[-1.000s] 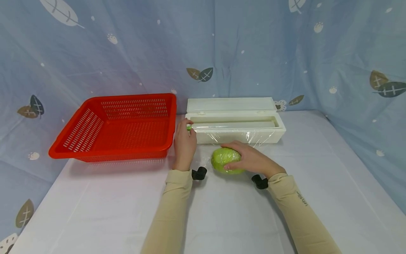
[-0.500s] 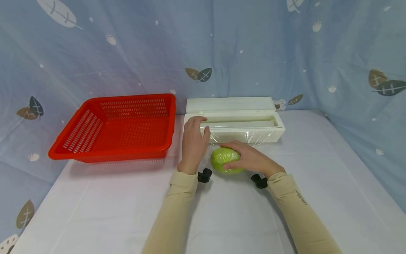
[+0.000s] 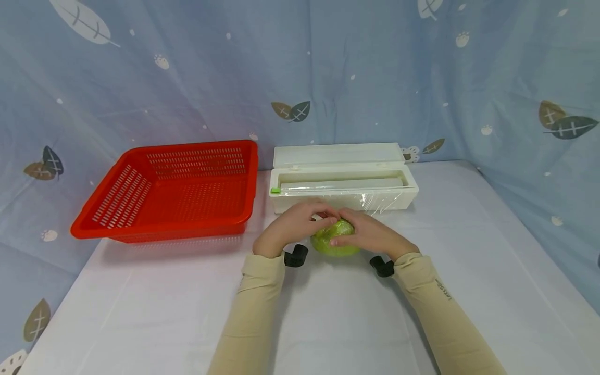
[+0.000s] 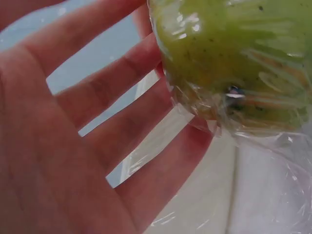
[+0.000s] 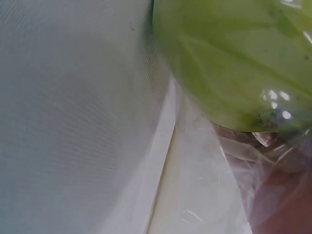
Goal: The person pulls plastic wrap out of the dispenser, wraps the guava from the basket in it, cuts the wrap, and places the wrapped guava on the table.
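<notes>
A rounded green fruit [image 3: 335, 248] lies on the table, wrapped in clear cling film; its speckled skin shows through in the left wrist view. My right hand [image 3: 372, 233] grips it from the right, thumb in front and fingers over the top. From the left, my left hand [image 3: 297, 224] holds the fruit's upper side, with fingertips against the film in the left wrist view. Behind stands a white cling film box [image 3: 347, 200], lid up, a roll inside. Film runs from this box toward the fruit. A small green slider [image 3: 275, 190] sits at the box's left end.
A red plastic basket [image 3: 183, 229] with slotted sides stands to the left of the box. Both stand near the blue patterned curtain [image 3: 356, 73] at the back. White cloth [image 3: 351, 323] covers the table in front. A black wrist camera mount shows beside each wrist.
My left hand has left the box's left end, where the green slider is now uncovered, and has come right and forward onto the fruit. The right hand keeps its grip.
</notes>
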{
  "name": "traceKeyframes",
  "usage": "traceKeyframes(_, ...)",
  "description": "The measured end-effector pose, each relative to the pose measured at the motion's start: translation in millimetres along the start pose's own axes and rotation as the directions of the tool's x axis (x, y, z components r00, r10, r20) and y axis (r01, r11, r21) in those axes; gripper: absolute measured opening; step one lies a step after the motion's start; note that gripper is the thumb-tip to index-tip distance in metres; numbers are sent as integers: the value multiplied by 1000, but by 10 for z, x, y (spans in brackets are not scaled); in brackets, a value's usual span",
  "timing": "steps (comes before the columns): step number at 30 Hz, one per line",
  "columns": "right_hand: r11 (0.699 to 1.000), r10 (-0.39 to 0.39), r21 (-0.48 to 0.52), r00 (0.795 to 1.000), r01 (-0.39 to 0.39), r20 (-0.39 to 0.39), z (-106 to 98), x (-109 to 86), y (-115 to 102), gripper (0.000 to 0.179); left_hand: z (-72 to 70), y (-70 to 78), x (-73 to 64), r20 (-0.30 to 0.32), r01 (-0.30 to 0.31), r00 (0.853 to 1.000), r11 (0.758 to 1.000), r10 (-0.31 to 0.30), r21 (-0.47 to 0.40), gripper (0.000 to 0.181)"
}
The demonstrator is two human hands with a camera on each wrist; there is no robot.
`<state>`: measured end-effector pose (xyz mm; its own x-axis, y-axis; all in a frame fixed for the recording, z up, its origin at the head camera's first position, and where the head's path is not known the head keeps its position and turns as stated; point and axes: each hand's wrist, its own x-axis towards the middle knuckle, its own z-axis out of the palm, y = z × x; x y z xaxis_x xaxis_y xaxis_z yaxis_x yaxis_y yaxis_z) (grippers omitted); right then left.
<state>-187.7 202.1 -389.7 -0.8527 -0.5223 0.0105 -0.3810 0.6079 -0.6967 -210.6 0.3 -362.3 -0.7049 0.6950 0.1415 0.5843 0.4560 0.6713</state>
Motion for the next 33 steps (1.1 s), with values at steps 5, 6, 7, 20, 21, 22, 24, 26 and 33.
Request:
traceKeyframes(5,999,35,39,999,-37,26,-39,-22,10,66,2,-9,-9,76,-20,997,1000,21,-13,21)
traceKeyframes(6,997,34,62,999,-36,34,-48,-25,19,63,1,-11,-9,80,-16,997,1000,18,-14,21)
traceKeyframes(7,995,34,90,999,-37,39,-56,-27,29,60,0,-15,-7,81,-11,997,1000,12,-15,22)
traceKeyframes(20,995,7,101,997,1,-78,-124,-13,58,38,63,42,55,64,47,997,999,-48,19,31)
traceKeyframes(21,995,8,99,996,1,-90,-145,-18,65,39,69,47,56,63,58,996,998,-60,20,31)
traceKeyframes(22,995,14,100,995,-4,-101,-171,-27,75,41,71,49,56,64,70,995,997,-71,28,31)
traceKeyframes(24,993,52,108,991,-39,-122,-233,-54,102,45,75,49,54,66,93,993,995,-95,33,31)
traceKeyframes(26,991,92,109,985,-77,-146,-307,-88,136,48,72,52,48,68,113,991,993,-115,33,32)
traceKeyframes(33,970,193,186,962,-158,-191,-507,-220,269,45,69,47,37,71,62,995,997,-65,38,41)
